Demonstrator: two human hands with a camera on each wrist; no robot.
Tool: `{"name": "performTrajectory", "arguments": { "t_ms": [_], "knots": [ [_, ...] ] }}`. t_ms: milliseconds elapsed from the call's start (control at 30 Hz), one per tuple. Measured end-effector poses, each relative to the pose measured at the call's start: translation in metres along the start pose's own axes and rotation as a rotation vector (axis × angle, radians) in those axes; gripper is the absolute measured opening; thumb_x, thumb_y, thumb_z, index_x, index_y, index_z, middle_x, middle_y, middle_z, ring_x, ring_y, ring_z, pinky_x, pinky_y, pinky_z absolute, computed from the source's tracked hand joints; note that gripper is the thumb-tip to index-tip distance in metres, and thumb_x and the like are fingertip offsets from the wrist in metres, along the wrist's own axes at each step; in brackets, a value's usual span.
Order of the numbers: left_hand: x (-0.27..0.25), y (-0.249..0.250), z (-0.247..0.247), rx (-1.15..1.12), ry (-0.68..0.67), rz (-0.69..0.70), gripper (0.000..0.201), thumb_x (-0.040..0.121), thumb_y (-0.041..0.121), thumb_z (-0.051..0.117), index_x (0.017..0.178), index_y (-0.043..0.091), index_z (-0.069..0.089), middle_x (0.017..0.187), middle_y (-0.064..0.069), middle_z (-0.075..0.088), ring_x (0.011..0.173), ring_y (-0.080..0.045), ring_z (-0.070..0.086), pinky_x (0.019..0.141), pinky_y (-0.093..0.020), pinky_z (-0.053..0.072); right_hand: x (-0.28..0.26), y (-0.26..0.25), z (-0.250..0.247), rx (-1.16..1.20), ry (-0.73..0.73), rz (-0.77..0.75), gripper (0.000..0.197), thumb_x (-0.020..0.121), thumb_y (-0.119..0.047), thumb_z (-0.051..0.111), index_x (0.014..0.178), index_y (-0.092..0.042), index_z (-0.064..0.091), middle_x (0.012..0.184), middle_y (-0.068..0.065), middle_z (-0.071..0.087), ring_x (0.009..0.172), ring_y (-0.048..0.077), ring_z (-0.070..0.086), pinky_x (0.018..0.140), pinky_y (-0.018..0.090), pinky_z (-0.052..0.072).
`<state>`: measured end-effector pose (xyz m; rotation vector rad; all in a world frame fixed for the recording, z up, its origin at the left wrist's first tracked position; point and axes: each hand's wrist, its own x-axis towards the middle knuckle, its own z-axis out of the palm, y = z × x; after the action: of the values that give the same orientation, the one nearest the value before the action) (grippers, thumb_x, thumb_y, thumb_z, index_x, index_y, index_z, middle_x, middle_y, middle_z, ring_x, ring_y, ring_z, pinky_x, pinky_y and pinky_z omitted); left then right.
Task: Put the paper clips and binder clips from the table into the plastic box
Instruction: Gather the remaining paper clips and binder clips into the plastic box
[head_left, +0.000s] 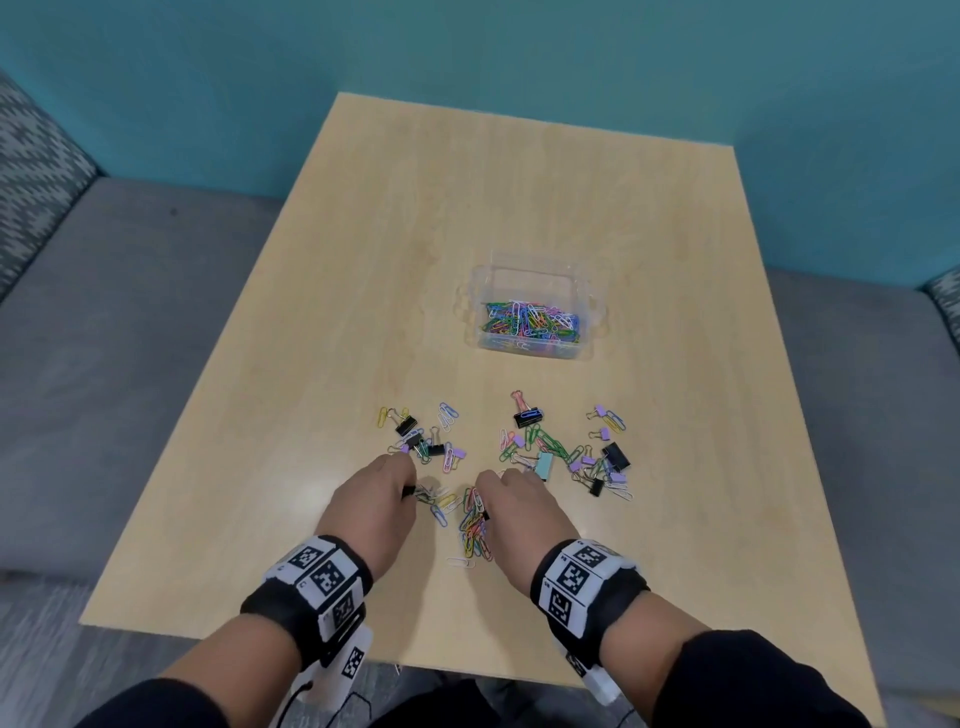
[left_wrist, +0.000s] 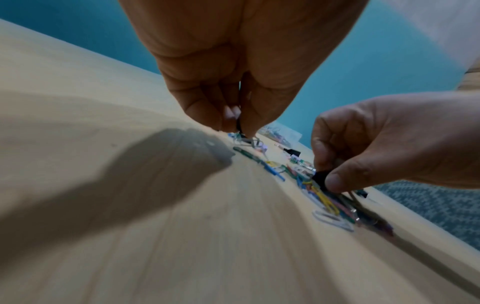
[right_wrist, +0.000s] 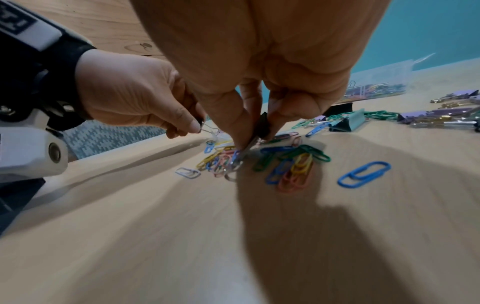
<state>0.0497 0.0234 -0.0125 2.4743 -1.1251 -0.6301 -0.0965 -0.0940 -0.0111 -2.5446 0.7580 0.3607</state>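
Observation:
On the wooden table (head_left: 363, 291) a clear plastic box (head_left: 585, 291) holds many coloured paper clips (head_left: 530, 322). Loose paper clips and binder clips lie in a left cluster (head_left: 421, 436), a right cluster (head_left: 576, 452) and a pile (head_left: 472, 525) between my hands. My left hand (head_left: 408, 487) pinches a small black binder clip (right_wrist: 200, 123) just above the table. My right hand (head_left: 485, 508) pinches another black binder clip (right_wrist: 263, 125) over the pile, its wire handles hanging among the paper clips. In the left wrist view the left hand (left_wrist: 237, 123) and right hand (left_wrist: 324, 176) both show this pinch.
The box stands beyond the clusters, right of centre. A light-blue binder clip (head_left: 544, 464) lies close to my right knuckles. A grey bench seat (head_left: 130, 322) and a teal wall (head_left: 519, 62) surround the table. The table's near edge (head_left: 234, 631) runs under my wrists.

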Motion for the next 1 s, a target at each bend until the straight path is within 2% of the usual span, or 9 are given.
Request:
{"name": "performTrajectory", "arguments": {
  "t_ms": [133,267,367,467,567,767,867,933,1000],
  "knots": [
    [-0.006,-0.005,-0.008,-0.098,0.038,0.089,0.008,0.086,0.014,0.058,0.087,0.022,0.058,0.083,0.011,0.051,0.070,-0.012,0.053,0.063,-0.027,0.042,-0.002,0.001,-0.008,0.110,0.016,0.058,0.015,0.084,-0.009,0.052,0.096,-0.015,0.046,0.097,0.006,0.053,0.094,0.026,0.046,0.077,0.039,0.044],
    [-0.006,-0.016,-0.016,-0.344,0.090,-0.118,0.015,0.082,0.013,0.065,0.085,0.028,0.063,0.082,0.008,0.059,0.077,-0.008,0.056,0.069,-0.024,0.042,-0.009,0.017,-0.018,0.421,0.069,0.200,0.006,0.086,-0.020,0.055,0.087,-0.025,0.052,0.092,-0.004,0.053,0.072,0.015,0.058,0.065,0.035,0.051],
    [-0.008,-0.008,-0.019,-0.445,-0.013,-0.164,0.017,0.079,0.007,0.063,0.076,0.024,0.062,0.062,0.011,0.060,0.058,-0.009,0.052,0.059,-0.027,0.043,-0.020,0.035,-0.024,0.633,0.090,0.311,0.006,0.085,-0.025,0.055,0.086,-0.030,0.057,0.090,-0.003,0.060,0.067,0.014,0.059,0.065,0.036,0.054],
    [-0.005,0.005,-0.018,-0.728,-0.085,-0.231,0.017,0.076,-0.004,0.062,0.073,0.011,0.056,0.059,-0.003,0.058,0.052,-0.018,0.049,0.054,-0.029,0.041,-0.031,0.047,-0.032,0.951,0.112,0.428,0.015,0.087,-0.007,0.052,0.091,-0.019,0.059,0.082,0.003,0.058,0.060,0.020,0.058,0.050,0.026,0.048],
    [0.000,0.014,-0.013,-0.878,-0.124,-0.284,0.015,0.076,-0.008,0.060,0.076,0.006,0.054,0.067,-0.019,0.055,0.054,-0.022,0.044,0.051,-0.028,0.037,-0.041,0.060,-0.035,1.108,0.160,0.504,0.018,0.086,0.005,0.050,0.094,-0.009,0.057,0.079,0.006,0.056,0.059,0.023,0.063,0.045,0.025,0.043],
    [-0.002,0.021,-0.007,-0.808,-0.148,-0.276,0.009,0.067,0.011,0.064,0.066,0.019,0.058,0.054,-0.005,0.053,0.050,-0.021,0.043,0.052,-0.029,0.037,-0.059,0.114,-0.027,0.942,0.363,0.724,0.015,0.073,0.001,0.063,0.079,-0.013,0.062,0.072,0.007,0.066,0.060,0.021,0.056,0.060,0.037,0.044],
    [-0.003,0.028,-0.003,-0.851,-0.157,-0.302,0.017,0.076,-0.005,0.063,0.070,0.010,0.057,0.054,-0.006,0.053,0.049,-0.020,0.042,0.049,-0.027,0.035,-0.062,0.132,-0.023,0.906,0.381,0.802,0.012,0.072,-0.006,0.069,0.080,-0.015,0.065,0.079,0.010,0.070,0.068,0.024,0.061,0.071,0.045,0.052],
    [-0.003,0.036,-0.003,-0.909,-0.166,-0.323,0.015,0.079,-0.013,0.058,0.075,0.002,0.056,0.060,-0.012,0.057,0.050,-0.020,0.043,0.046,-0.026,0.034,-0.062,0.138,-0.025,0.852,0.390,0.815,0.014,0.076,-0.012,0.070,0.089,-0.014,0.063,0.087,0.008,0.069,0.074,0.021,0.061,0.075,0.042,0.051],
    [-0.002,0.044,-0.006,-0.966,-0.183,-0.333,0.011,0.080,-0.013,0.056,0.080,-0.002,0.055,0.068,-0.022,0.062,0.054,-0.021,0.045,0.047,-0.026,0.033,-0.066,0.139,-0.029,0.571,0.416,0.747,0.022,0.082,-0.021,0.066,0.103,-0.018,0.060,0.101,0.003,0.060,0.088,0.020,0.057,0.080,0.036,0.048]
  ]
}}
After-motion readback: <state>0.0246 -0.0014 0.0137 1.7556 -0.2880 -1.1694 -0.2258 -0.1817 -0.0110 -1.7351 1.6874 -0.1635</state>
